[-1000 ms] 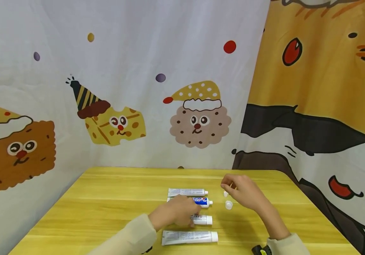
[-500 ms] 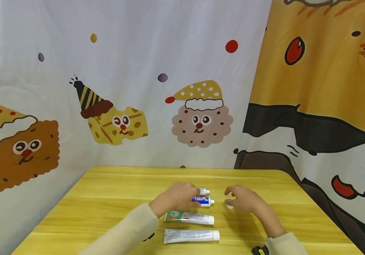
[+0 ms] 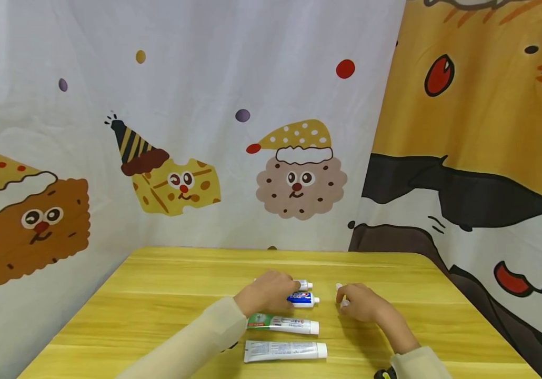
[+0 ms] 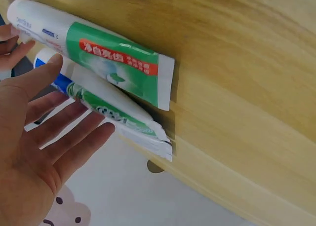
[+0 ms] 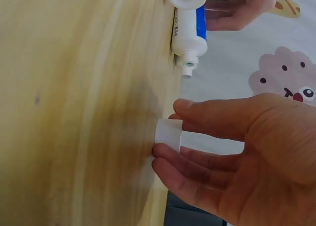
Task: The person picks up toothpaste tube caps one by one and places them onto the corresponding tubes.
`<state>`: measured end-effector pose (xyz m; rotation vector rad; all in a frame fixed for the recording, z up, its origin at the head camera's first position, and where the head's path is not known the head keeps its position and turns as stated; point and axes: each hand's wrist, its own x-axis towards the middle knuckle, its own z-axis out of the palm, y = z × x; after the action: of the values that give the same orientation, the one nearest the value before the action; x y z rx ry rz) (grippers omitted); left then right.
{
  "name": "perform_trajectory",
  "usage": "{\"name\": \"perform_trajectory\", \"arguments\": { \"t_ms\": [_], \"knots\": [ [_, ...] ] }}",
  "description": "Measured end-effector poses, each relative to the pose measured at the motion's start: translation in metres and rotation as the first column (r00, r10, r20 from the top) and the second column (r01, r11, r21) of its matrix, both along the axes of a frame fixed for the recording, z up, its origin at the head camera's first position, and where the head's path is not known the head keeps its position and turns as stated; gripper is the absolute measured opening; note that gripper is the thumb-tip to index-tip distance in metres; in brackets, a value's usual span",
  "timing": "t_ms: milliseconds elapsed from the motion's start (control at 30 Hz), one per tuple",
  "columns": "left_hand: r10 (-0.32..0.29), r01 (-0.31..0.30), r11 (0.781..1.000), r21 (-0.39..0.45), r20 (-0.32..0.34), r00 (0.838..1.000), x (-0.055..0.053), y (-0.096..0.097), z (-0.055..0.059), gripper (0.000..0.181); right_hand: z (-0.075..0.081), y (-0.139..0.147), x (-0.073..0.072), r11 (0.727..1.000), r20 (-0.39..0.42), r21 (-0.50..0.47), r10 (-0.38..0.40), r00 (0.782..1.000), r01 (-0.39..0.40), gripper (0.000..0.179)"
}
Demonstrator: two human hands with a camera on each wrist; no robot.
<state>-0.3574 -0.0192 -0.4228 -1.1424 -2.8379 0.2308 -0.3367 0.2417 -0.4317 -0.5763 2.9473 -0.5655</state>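
Note:
My left hand (image 3: 271,292) is over the blue-and-white toothpaste tube (image 3: 303,299), fingers spread. In the left wrist view the thumb overlaps the tube's near side, with the other fingers along its far side. That tube's threaded nozzle is bare, pointing towards my right hand. Another uncapped tube (image 3: 305,285) lies just behind it, mostly hidden by the left hand. My right hand (image 3: 364,302) holds a white cap (image 5: 169,134) between its fingertips, close over the table. A second, smaller white cap (image 3: 339,286) lies just beyond these fingers.
Two capped toothpaste tubes lie nearer the front: a green-and-white tube (image 3: 285,324) and a whitish tube (image 3: 285,351). All rest on a yellow wood-grain table (image 3: 181,316). A cartoon-printed curtain (image 3: 233,63) hangs behind and beside it.
My left hand has moved back from the green-and-white tube to the blue-and-white one. The right hand has come down and forward from above the small cap to the larger cap and taken hold of it.

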Motion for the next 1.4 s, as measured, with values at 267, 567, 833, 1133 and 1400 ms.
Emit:
{"name": "perform_trajectory", "arguments": {
  "t_ms": [267, 567, 833, 1133, 1400],
  "knots": [
    [0.012, -0.011, 1.0, -0.019, 0.021, 1.0, -0.001, 0.007, -0.001, 0.021, -0.003, 0.003, -0.001, 1.0, -0.041, -0.011, -0.009, 0.999, 0.009, 0.019],
    [0.044, -0.041, 0.998, -0.052, 0.052, 0.998, -0.012, 0.015, -0.002, 0.013, 0.008, 0.001, 0.003, 0.999, -0.105, -0.047, 0.016, 0.994, -0.021, 0.02],
    [0.066, -0.067, 0.998, 0.003, 0.066, 0.996, -0.017, 0.01, 0.004, 0.027, 0.028, -0.008, 0.011, 1.0, -0.168, -0.018, 0.007, 0.986, -0.01, 0.017],
    [-0.024, 0.008, 0.962, 0.274, 0.054, 0.998, -0.009, -0.008, 0.014, 0.035, 0.05, -0.017, 0.018, 0.984, -0.352, -0.173, -0.023, 0.936, -0.041, 0.015],
    [-0.026, -0.019, 0.865, 0.501, 0.084, 0.996, 0.012, -0.021, 0.014, 0.035, 0.064, -0.029, 0.03, 0.951, -0.45, -0.292, -0.04, 0.892, -0.105, 0.03]
  ]
}}
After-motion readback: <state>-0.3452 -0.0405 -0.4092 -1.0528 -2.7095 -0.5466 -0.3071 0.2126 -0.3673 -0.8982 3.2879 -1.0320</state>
